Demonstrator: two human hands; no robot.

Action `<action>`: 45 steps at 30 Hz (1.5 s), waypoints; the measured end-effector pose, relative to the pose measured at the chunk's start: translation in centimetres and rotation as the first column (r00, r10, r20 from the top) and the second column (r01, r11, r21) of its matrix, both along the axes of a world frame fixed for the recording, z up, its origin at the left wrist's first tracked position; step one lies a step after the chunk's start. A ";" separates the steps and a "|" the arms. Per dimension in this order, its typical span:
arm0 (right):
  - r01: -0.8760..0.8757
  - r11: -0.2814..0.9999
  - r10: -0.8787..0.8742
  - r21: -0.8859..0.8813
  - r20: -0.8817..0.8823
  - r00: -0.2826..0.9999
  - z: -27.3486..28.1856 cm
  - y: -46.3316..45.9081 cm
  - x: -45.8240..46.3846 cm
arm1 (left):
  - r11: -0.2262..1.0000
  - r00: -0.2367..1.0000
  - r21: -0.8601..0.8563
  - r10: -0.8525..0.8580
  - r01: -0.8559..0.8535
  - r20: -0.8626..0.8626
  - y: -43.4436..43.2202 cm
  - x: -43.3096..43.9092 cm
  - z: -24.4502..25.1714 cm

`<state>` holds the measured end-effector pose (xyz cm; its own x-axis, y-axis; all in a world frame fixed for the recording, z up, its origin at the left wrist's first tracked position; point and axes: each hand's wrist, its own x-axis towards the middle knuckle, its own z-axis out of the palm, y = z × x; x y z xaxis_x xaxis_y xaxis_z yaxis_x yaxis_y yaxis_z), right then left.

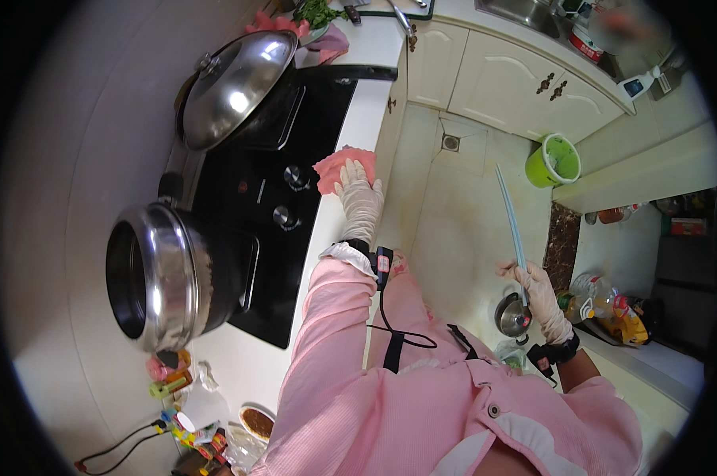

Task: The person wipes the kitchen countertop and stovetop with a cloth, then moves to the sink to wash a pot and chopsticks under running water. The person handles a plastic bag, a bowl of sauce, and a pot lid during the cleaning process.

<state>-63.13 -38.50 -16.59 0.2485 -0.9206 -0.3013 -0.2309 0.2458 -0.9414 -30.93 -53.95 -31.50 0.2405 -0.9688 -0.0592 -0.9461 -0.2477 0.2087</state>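
Note:
My left hand (358,199), in a pale glove, rests on a pink cloth (343,166) at the front edge of the white counter (364,122). Its fingers lie over the cloth beside the black gas stove (245,178) and its two knobs. Held away from the counter, my gloved right hand (540,291) grips light-blue chopsticks (511,220), whose long ends point away from me above the floor. On the stove stand a black wok with a domed steel lid (245,95) and an uncovered steel pot (180,279).
The wok's black handle (352,72) juts past the counter edge. A green bucket (553,160) stands on the floor near a drain (451,143). Beyond my right hand are a small lidded pot (513,318) and bottles (596,297). A bowl of brown sauce (257,423) sits by my left sleeve.

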 end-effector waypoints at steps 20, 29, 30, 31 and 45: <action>0.074 0.996 -0.073 -0.049 0.027 0.997 1.9 -14.1 2.0 | 0.994 0.991 -0.044 -0.106 0.103 -0.082 -14.1 -1.7 -0.1; -0.089 0.996 0.089 0.000 0.102 0.991 0.7 -26.4 -1.0 | 0.995 1.000 -0.099 0.011 -0.012 -0.007 -21.2 -4.1 0.2; -0.111 0.994 0.109 0.011 0.115 0.987 0.5 -28.1 -1.5 | 0.992 0.999 -0.122 0.045 -0.045 -0.001 -22.0 -4.6 0.4; -0.126 0.991 0.120 0.035 0.135 0.984 0.4 -29.7 -2.1 | 0.992 0.997 -0.095 0.082 -0.082 -0.004 -23.2 -5.1 0.7; -0.252 0.961 0.238 0.112 0.123 0.963 -0.7 -43.8 -7.6 | 0.942 0.940 -0.069 0.318 -0.328 -0.123 -35.0 -7.9 2.0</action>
<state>-70.78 -82.27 -17.28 0.4988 -0.7839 -0.3698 -0.1981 0.3122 -0.9291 -38.82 -88.97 -29.50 0.5384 -0.8424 -0.0213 -0.7884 -0.5125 0.3402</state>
